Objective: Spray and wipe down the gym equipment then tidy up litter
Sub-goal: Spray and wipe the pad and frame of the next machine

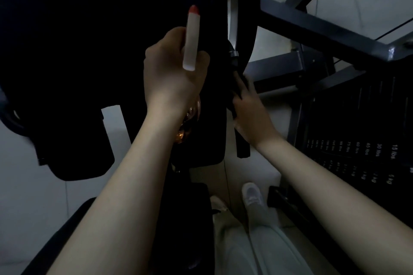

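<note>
My left hand (173,71) grips a spray bottle whose white head with a red nozzle tip (191,38) points up and away over my knuckles; the bottle's amber body (190,116) shows below my wrist. The nozzle faces the large black back pad (111,40) of a gym machine. My right hand (248,107) presses a dark cloth (237,87) against the pad's right edge, fingers curled into the cloth. The scene is dim and the cloth is hard to make out.
A dark steel frame (324,27) crosses the upper right. A weight stack with lbs and kg labels (357,149) stands at right. A black seat pad (73,156) lies lower left. My leg and a white shoe (252,194) are on the pale floor below.
</note>
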The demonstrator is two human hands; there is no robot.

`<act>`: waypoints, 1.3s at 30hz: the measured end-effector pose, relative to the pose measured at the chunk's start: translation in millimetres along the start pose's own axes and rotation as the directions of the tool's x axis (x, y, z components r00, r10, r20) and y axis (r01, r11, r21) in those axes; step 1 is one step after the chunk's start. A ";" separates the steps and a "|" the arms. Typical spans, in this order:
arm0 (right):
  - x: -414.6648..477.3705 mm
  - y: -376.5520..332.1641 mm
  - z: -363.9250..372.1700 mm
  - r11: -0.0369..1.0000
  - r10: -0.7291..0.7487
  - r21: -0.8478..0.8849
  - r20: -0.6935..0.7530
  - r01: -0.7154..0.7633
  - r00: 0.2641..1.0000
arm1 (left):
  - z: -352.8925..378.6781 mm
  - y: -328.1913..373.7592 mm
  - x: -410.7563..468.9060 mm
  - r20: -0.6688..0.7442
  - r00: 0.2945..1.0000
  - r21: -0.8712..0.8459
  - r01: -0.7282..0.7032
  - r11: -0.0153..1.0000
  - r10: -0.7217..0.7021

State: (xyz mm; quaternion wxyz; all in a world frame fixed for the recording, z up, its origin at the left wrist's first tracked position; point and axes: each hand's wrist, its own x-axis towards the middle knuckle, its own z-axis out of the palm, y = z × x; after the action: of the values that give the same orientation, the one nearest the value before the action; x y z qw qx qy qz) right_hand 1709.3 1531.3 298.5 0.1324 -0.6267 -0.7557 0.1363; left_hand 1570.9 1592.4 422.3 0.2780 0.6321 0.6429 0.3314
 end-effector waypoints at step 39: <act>-36.8 11.8 -16.1 0.588 0.575 0.358 0.446 -0.726 0.686 | 6.2 0.3 -1.9 -0.013 0.999 0.122 -0.033 0.992 0.035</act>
State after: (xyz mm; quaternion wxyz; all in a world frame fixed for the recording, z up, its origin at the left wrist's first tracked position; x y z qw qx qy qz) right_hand 1732.6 1497.8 308.0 0.1235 -0.7763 -0.4159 0.4573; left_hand 1576.0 1590.9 418.5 0.2282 0.6563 0.6530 0.3013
